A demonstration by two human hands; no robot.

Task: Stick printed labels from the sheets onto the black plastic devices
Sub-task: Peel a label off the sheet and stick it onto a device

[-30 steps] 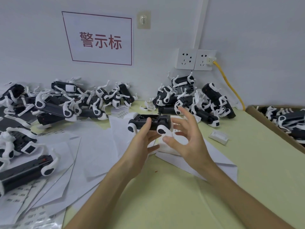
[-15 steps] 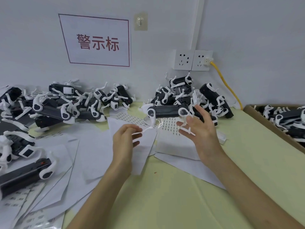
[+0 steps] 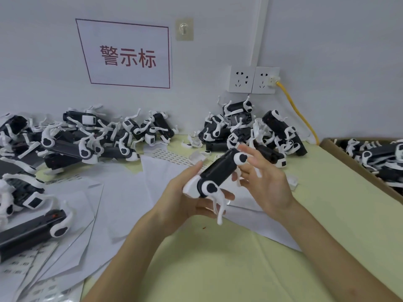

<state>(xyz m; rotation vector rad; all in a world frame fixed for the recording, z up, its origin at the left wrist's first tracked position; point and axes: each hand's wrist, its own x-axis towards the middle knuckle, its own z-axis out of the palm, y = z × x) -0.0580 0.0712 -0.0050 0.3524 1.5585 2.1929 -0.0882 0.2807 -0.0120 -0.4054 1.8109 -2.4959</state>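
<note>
A black plastic device (image 3: 218,171) with white end caps and white curved arms sits tilted between my two hands above the table's middle. My left hand (image 3: 185,201) grips its lower end from underneath, thumb on top. My right hand (image 3: 263,184) holds the upper end, fingers curled round the white cap. A label sheet (image 3: 172,158) with rows of small printed labels lies just behind the device. White backing sheets (image 3: 122,192) are spread under and left of my hands.
Heaps of black-and-white devices lie at the back left (image 3: 87,138) and back centre (image 3: 250,129) against the wall. A cardboard box (image 3: 349,162) with more devices stands at the right. One long device (image 3: 32,232) lies at the near left. A yellow cable (image 3: 298,112) hangs from the wall socket.
The device left the far pile side and came down toward me. My left hand let go of a paper scrap and took the lower end; my right hand stays at the upper end.
</note>
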